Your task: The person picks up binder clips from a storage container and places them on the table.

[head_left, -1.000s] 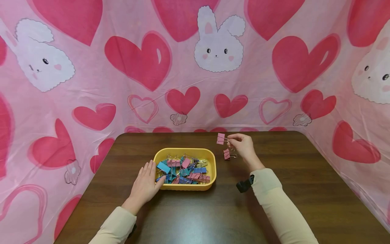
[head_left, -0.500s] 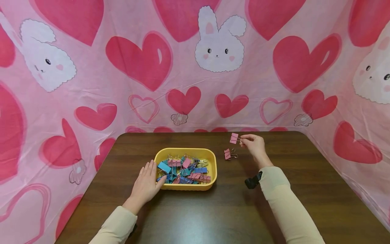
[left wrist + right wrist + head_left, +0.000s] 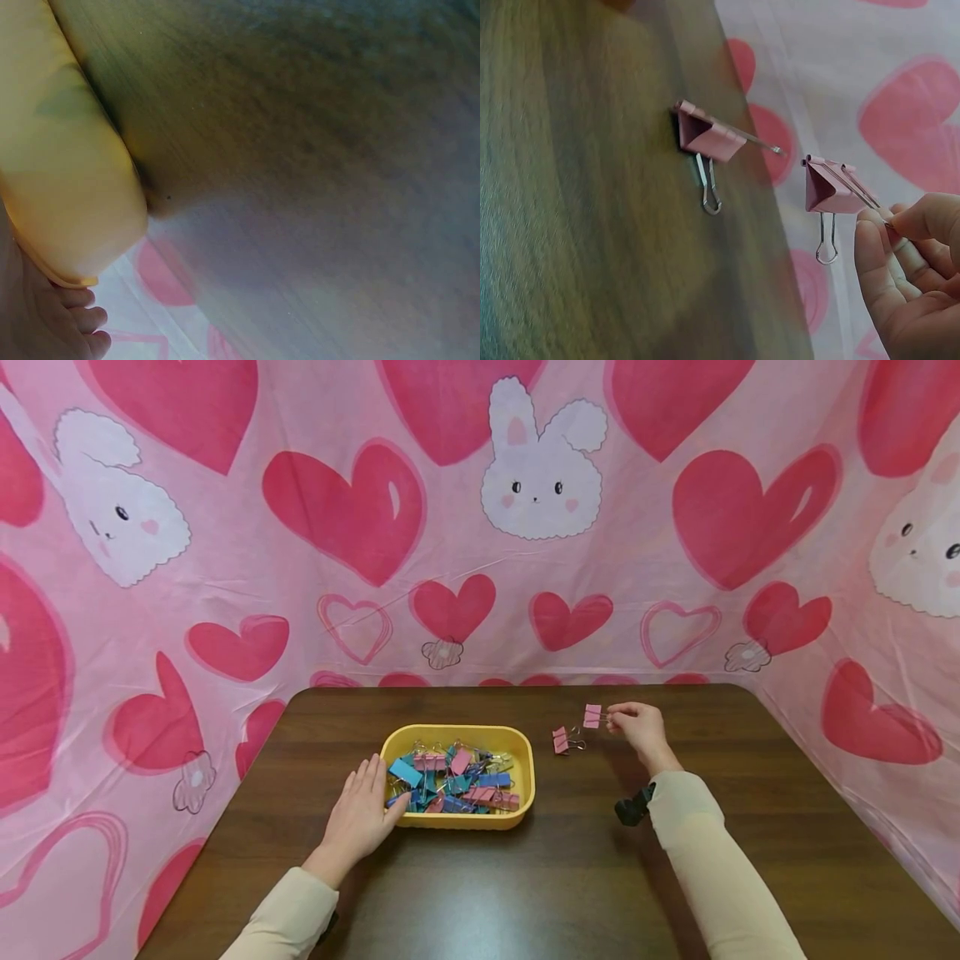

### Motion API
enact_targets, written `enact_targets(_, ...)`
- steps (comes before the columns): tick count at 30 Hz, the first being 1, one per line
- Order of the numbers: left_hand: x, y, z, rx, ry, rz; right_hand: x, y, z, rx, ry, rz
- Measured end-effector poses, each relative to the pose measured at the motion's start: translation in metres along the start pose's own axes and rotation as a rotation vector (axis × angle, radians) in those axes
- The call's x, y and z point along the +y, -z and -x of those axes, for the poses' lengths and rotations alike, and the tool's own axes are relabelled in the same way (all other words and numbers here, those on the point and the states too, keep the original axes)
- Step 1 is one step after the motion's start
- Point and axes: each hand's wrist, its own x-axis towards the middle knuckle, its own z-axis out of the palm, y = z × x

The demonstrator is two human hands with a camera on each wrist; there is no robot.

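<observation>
My right hand [image 3: 637, 729] pinches a pink binder clip [image 3: 592, 716] by one wire handle between thumb and fingertips. In the right wrist view this clip [image 3: 831, 187] hangs above the table's far part, its other handle pointing down. Just left of it, a second pink binder clip [image 3: 561, 741] lies on the table, its handles spread. My left hand [image 3: 363, 810] rests against the left end of a yellow tray [image 3: 459, 822], fingers straight, thumb over the near rim. Blue, teal, pink and yellowish binder clips [image 3: 456, 783] lie jumbled in the tray.
The dark wooden table [image 3: 480, 885] reaches back to a pink curtain [image 3: 465, 552] printed with hearts and rabbits, which also hangs at both sides. A black strap [image 3: 634, 807] sits at the right wrist.
My right hand has carried the pink binder clip rightward, away from the tray, and then slightly lower toward the table. The left hand, the tray and the lying clip stay put.
</observation>
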Motion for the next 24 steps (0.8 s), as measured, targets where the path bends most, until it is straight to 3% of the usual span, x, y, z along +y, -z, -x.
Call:
enact_targets(8, 0.0, 0.0, 0.0, -0.008, 0.009, 0.005, 0.011, 0.003, -0.002, -0.06, -0.041, 0.028)
enact_targets(24, 0.0, 0.0, 0.0, 0.0, -0.001, 0.003, 0.032, 0.002, -0.011, -0.091, -0.072, 0.112)
